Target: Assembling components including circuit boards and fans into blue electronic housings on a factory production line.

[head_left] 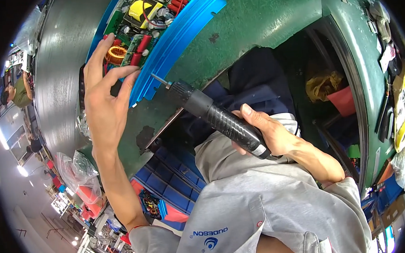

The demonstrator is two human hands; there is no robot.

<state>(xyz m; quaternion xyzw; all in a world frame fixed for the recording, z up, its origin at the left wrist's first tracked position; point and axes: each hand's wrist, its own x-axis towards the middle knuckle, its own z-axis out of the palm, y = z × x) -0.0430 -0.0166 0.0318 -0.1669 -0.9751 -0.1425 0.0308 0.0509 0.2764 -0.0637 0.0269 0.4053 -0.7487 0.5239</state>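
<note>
A long blue metal housing [173, 43] with ribbed sides lies at the upper left, its electronics exposed. At its near end is my left hand [103, 92], thumb and forefinger tips pinched together against the inner side of the wall. Whatever is between them is hidden. The other fingers reach along the end of the housing. My right hand [269, 131] is wrapped round a black electric screwdriver [225, 123]. Its thin bit [159, 79] points at the outer face of the blue wall, opposite the left fingertips. Inside sit a copper-wound coil [116, 55], red cylindrical parts [141, 48] and a yellow-wrapped transformer [140, 11].
The housing rests on a worn green bench [256, 18], beside a grey conveyor belt [62, 79]. Blue bins [170, 174] stand below the bench edge. Bags and tools lie on the green ledge [364, 72] at right. Another person [20, 92] works at far left.
</note>
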